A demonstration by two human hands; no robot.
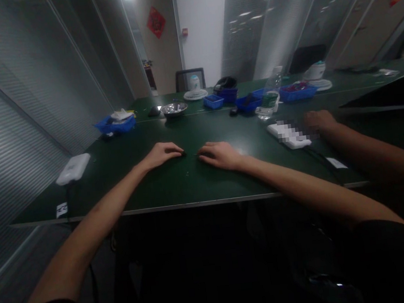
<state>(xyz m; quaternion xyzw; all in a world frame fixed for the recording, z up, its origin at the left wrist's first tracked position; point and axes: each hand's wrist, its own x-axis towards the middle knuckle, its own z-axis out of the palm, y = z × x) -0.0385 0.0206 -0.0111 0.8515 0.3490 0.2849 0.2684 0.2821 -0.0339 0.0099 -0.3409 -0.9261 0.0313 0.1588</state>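
Observation:
Near the middle of the green table (148, 189), my left hand (161, 155) is closed, pinching a small dark object (183, 153) between thumb and fingertips. Its kind is too small to tell. My right hand (222, 155) rests on the table just to the right, a short gap away, with its fingers curled together. A thin, faint line (195, 154) shows at its fingertips, pointing toward the dark object; I cannot make out what it is. Both forearms reach in over the front edge of the table.
Another person's hand (318, 121) is at the right, beside a white power strip (287, 134). A second white strip (73, 168) lies at left. Farther back stand a blue basket (117, 125), a metal bowl (174, 110), a plastic bottle (269, 97) and several more blue baskets (297, 93).

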